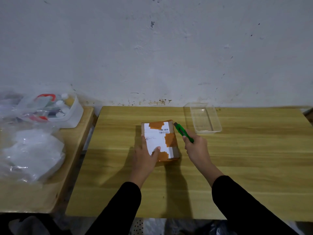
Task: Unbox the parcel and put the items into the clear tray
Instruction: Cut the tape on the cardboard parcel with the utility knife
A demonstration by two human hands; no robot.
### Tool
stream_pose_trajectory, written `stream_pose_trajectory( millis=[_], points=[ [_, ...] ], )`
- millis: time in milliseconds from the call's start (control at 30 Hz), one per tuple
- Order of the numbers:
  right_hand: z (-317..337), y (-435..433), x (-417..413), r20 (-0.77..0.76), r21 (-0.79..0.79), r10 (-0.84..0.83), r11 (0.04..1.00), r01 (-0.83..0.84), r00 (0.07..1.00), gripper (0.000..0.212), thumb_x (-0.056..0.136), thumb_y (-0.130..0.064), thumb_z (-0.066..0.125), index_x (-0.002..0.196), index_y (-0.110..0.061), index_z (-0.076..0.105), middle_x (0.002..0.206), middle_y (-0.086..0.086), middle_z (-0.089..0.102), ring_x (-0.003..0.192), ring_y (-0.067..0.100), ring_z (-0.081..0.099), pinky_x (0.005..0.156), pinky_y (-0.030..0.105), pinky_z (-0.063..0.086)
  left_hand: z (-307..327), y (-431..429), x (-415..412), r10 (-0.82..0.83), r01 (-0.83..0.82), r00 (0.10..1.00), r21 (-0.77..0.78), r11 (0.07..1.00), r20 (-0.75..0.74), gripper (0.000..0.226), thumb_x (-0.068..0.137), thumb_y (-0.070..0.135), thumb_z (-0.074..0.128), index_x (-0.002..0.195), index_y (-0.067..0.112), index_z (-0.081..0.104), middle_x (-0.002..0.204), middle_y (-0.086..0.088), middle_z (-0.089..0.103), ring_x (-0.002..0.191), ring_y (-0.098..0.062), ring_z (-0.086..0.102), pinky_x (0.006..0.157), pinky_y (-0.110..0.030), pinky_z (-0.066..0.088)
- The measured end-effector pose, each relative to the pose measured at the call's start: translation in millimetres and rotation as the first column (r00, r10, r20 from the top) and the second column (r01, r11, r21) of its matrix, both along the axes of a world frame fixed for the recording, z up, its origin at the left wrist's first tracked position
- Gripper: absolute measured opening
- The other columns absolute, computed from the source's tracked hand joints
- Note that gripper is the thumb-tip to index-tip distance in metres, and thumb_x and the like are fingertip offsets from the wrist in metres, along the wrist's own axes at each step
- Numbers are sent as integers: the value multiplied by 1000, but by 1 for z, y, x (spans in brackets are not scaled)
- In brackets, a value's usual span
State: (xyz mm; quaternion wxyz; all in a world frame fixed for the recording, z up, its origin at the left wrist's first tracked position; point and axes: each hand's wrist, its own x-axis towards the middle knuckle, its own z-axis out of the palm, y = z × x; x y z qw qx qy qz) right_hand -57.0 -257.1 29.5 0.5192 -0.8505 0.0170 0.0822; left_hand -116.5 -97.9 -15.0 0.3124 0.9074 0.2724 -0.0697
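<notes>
From the head camera, both arms reach forward in black sleeves over a wooden table. The left hand lies on the near left part of the parcel. Its thumb is flat on the white label on top and its fingers run fairly straight along the left edge, pressing rather than wrapping round. The right hand is just right of the parcel, fingers curled tight round the handle of a green box cutter. The cutter's dark tip points at the parcel's far right corner, very near it; whether it touches, or whether a blade is out, I cannot tell.

The parcel is a brown cardboard box patched with orange tape. It lies flat near the middle of the table, still closed.

The clear tray sits beyond the right hand towards the wall, apart from the parcel; only the table's wood shows through its bottom.

To the left stands a second, lower table. It carries a white tub holding small bottles and other bits, with crumpled plastic bags in front of it.
</notes>
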Motion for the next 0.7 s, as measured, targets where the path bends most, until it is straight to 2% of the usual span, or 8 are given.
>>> stream_pose_trajectory(
  millis=[267,467,600,700],
  points=[
    [2,-2,-2,5,-40,33,999,-32,999,32,94,-11,48,125,-16,56,66,-1,53,55,10,46,47,23,40,-8,-3,4,71,-61,996,-188,980,51,81,90,52,45,148,30,-8,148,-16,29,132,-35,33,101,-44,37],
    [3,-1,0,-25,-64,67,996,-69,997,28,94,-10,46,118,-13,60,62,-4,49,54,10,46,47,21,38,-11,-5,4,88,-67,992,-207,976,93,78,91,50,46,149,29,-2,146,-15,35,131,-34,37,100,-41,38],
    [4,0,3,-40,-95,98,990,-102,994,23,94,-9,46,108,-9,64,60,-2,48,53,12,44,49,26,38,-11,-6,3,98,-65,987,-237,969,130,75,92,46,47,149,28,2,143,-15,38,128,-33,39,99,-38,37],
    [6,-1,3,-72,-128,118,984,-126,990,26,94,-10,45,115,-11,62,64,-3,49,55,11,45,48,23,39,-11,-8,2,140,-92,979,-292,952,148,75,91,46,49,149,31,3,143,-13,39,128,-31,40,99,-37,37]
  ],
)
